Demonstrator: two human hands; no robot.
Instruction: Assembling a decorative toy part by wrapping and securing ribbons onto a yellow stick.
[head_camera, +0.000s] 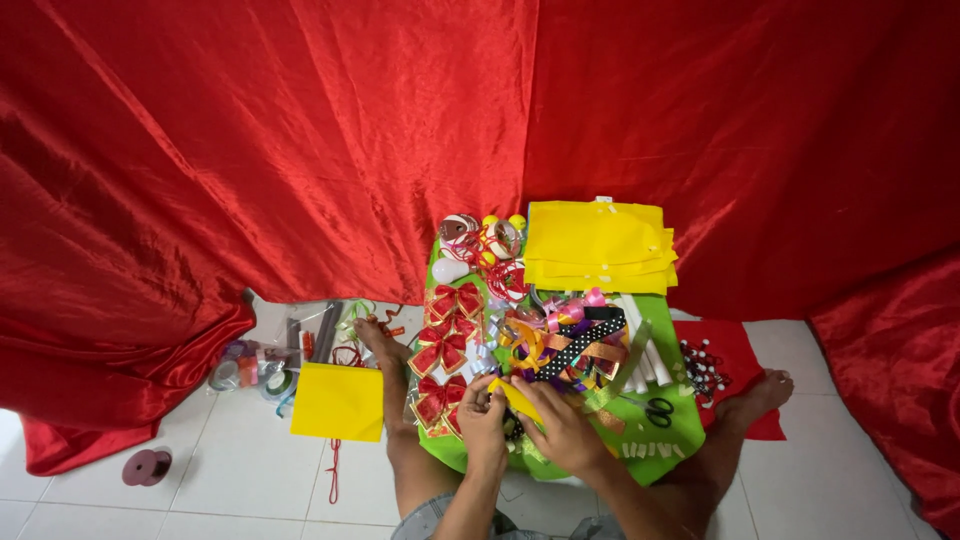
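Left hand (483, 420), right hand (560, 428) pinch yellow strip (516, 398) — green tray (668, 440) edge crowded.

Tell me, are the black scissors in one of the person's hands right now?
No, the black scissors lie on the green mat, apart from both hands.

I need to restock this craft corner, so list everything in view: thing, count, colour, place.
Cloth backdrop: one, red, behind.
Mat: one, green, on floor.
Paper stack: several sheets, yellow, mat's far end.
Bows: about five, red with gold, mat's left.
Ribbon heap: mixed colours, mat's middle.
Scissors: one, black, mat's right.
Yellow sheet: one, floor left.
Spool: one, maroon, far left.
Left hand, right hand: together on a yellow piece.
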